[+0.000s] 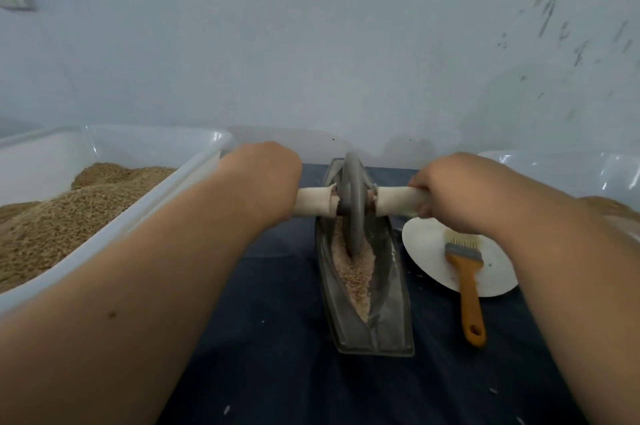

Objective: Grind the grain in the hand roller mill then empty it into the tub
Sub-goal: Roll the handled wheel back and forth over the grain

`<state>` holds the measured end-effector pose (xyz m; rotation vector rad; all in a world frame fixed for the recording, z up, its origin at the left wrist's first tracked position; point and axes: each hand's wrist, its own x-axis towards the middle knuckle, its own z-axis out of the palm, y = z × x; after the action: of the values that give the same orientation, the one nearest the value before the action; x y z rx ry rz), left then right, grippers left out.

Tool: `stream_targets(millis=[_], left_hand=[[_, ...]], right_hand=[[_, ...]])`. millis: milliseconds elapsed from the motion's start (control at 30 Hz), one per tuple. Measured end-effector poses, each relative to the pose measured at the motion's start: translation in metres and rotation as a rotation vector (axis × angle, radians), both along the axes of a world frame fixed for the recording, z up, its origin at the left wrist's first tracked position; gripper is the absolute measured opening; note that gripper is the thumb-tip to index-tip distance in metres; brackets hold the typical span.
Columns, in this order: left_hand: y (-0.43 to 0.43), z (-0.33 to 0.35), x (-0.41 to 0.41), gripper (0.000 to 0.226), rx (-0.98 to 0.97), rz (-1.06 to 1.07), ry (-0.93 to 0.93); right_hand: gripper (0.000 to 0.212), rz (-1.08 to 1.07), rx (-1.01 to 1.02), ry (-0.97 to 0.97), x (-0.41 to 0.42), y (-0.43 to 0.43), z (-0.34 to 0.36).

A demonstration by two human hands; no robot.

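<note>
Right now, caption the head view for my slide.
Left hand and right hand grip the roller wheel by its wrapped handles, grinding grain in the trough.

A surface covered by a dark blue cloth (270, 303) is seen, reaching to a pale wall at the far side. At the left, a clear plastic tub (145, 213) is set on the cloth and is heaped with brown grain (69, 216). At the far right, a second clear tub (554, 168) is placed, largely hidden. Between them, the boat-shaped metal trough of the hand roller mill (388, 303) is laid lengthwise from near to far, with crushed grain (356, 275) held in it. Just right of the trough, a white plate (426, 251) is laid on the cloth. A brush (467, 272) is rested across the plate, its orange handle end lying on the cloth. Pale specks (227, 409) are scattered over the near cloth.
</note>
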<state>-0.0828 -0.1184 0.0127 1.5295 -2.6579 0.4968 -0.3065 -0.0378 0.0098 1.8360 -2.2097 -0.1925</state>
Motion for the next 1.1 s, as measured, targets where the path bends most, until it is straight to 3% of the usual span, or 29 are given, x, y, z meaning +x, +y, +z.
stream_targets(millis=[133, 200, 367, 533, 667, 767, 867, 1000, 1100], left_hand=[[-0.016, -0.029, -0.006, 0.038, -0.011, 0.011, 0.168], [-0.021, -0.036, -0.003, 0.047, 0.009, -0.009, 0.187], [-0.017, -0.029, -0.003, 0.031, 0.004, -0.015, 0.100], [0.007, -0.005, -0.008, 0.029, 0.035, 0.030, -0.114], [0.020, -0.002, -0.010, 0.034, 0.033, 0.050, -0.179], [0.013, -0.015, -0.010, 0.033, 0.048, 0.027, -0.066], [-0.002, -0.041, -0.008, 0.028, 0.001, -0.026, 0.216], [-0.023, -0.058, -0.011, 0.055, -0.080, -0.110, 0.364], [-0.032, -0.059, -0.012, 0.072, -0.180, -0.229, 0.405]], right_hand=[[0.059, 0.036, -0.247, -0.163, -0.009, -0.018, -0.028], [0.065, 0.108, -0.306, -0.097, -0.011, -0.022, -0.036], [0.053, 0.187, -0.297, 0.075, 0.001, -0.021, -0.038], [0.021, 0.199, -0.095, -0.139, 0.005, -0.001, -0.018], [0.019, 0.191, -0.011, -0.185, 0.011, 0.007, -0.013], [0.033, 0.148, -0.105, -0.167, 0.009, -0.004, -0.028], [0.063, 0.077, -0.237, -0.128, 0.004, -0.021, -0.053], [0.069, 0.139, -0.519, -0.197, 0.000, -0.039, -0.066], [0.064, 0.115, -0.403, -0.211, -0.001, -0.037, -0.059]])
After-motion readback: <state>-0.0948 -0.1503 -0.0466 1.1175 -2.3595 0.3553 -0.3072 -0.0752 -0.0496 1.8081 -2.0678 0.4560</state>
